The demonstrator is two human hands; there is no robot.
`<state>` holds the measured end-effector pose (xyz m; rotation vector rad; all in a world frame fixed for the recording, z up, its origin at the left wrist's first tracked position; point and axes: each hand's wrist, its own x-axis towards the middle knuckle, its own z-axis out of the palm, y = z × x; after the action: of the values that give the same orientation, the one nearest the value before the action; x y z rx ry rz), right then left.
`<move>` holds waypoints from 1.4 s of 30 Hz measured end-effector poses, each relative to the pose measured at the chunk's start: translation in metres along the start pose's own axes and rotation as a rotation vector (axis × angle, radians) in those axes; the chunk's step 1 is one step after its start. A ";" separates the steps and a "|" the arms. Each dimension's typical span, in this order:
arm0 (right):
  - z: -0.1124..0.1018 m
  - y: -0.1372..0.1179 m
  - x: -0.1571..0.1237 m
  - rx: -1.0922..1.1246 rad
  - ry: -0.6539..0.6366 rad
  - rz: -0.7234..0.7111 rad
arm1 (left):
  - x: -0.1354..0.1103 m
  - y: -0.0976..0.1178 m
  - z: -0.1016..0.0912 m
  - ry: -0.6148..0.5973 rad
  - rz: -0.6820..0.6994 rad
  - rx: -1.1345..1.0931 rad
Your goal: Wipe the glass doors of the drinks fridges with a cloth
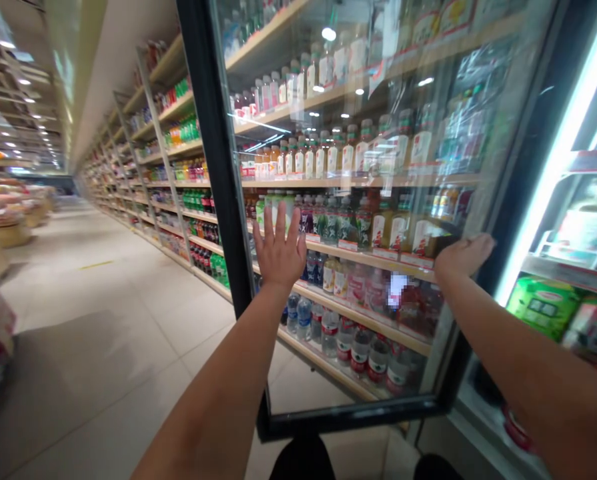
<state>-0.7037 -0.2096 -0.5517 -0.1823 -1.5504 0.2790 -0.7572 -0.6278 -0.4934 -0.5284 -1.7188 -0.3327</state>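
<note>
A glass cooler door (365, 408) with a thick black frame stands swung open in front of me. My left hand (279, 252) is raised against the pane, fingers spread and palm toward the glass. Farther right, my right hand (464, 255) is at the door's right side, its fingers extending sideways toward the black frame. Its fingertips are blurred, and whether they press on the frame is unclear. Neither hand holds a loose item. Through the glass show rows of bottled drinks (332, 160) on wooden shelves, partly covered by reflections.
Lit cooler shelves at the right hold a green package (543, 307) and other goods. Long drink shelves (178, 147) run along the aisle beyond the door. The tiled floor (123, 340) stretches left, past display stands (8, 220). My knee (302, 460) is below the door.
</note>
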 end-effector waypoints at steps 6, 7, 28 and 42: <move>0.004 -0.043 0.045 0.016 0.154 0.188 | -0.001 -0.002 0.003 0.021 0.018 0.002; 0.007 -0.057 0.057 0.023 0.141 0.148 | -0.001 -0.003 0.003 0.024 0.019 0.005; 0.011 -0.207 -0.007 0.034 -0.363 -0.852 | 0.000 -0.004 0.003 0.042 0.049 0.029; -0.006 -0.086 -0.035 -0.023 0.048 0.263 | 0.000 -0.002 0.002 0.012 0.008 -0.015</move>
<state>-0.6925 -0.3015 -0.5608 -0.4101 -1.4823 0.4604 -0.7600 -0.6281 -0.4934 -0.5428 -1.7029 -0.3423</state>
